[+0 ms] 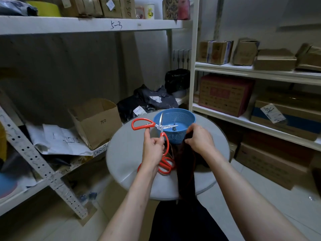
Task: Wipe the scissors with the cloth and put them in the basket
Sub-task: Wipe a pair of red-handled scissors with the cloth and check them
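**Scissors open in left grip, cloth in right**

Head view:
- Left hand point(153, 147) grip is closed on the lower red handle of the scissors point(157, 126). The other handle loop sticks out up-left of the grip, free of the fingers.
- Blades are spread wide: one points up, one points right over the basket point(174, 125). Pivot sits just above the left grip.
- Right hand point(199, 138) grip is pinched shut on the top edge of the dark cloth point(185, 169). Cloth hangs straight down from that grip, over the bench point(125, 162) and past its near edge.
- Blue basket stands on the bench just beyond both grips, touching or nearly touching the right-hand knuckles; can't tell which. Nothing in it that I can make out except a centre post.
- More red-handled scissors point(165, 165) lie flat on the bench below the left grip, partly under the wrist, beside the hanging cloth.
- Cloth and held blades are apart.
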